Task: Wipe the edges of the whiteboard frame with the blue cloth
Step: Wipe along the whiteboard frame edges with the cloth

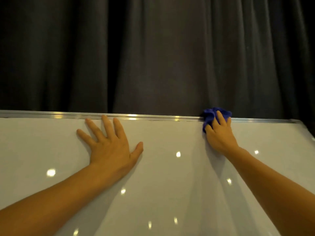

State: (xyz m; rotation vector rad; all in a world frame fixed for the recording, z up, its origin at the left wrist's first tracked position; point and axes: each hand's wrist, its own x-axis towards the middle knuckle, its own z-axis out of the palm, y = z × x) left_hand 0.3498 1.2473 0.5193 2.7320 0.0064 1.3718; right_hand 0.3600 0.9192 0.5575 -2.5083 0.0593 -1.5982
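— What is happening at the whiteboard (170, 167)?

— A person leans both bare arms across its white surface. The right hand (219, 135) presses a bunched blue cloth (211, 115) against the metal frame (153, 117) along the board's top edge, not far from the board's upper right corner.

— How is the cloth held?

— The fingers (220, 119) are curled over it, gripping it against the frame. Part of the cloth bulges above the top of the frame, part hangs just below it onto the white surface, and the rest is hidden under the hand.

— And the other hand?

— The left hand (110, 143) lies flat on the board, palm down, fingers spread wide and holding nothing. Its fingertips reach up to the frame, the middle one touching the metal strip; the thumb points off toward the cloth. It sits well apart from the right hand, nearer the middle of the top edge.

— What else is in view?

— A dark curtain (153, 53) hangs in folds behind the board, filling everything above the frame. Small bright spots of light reflect on the white surface below both hands, and the frame itself glints in a few places between them.
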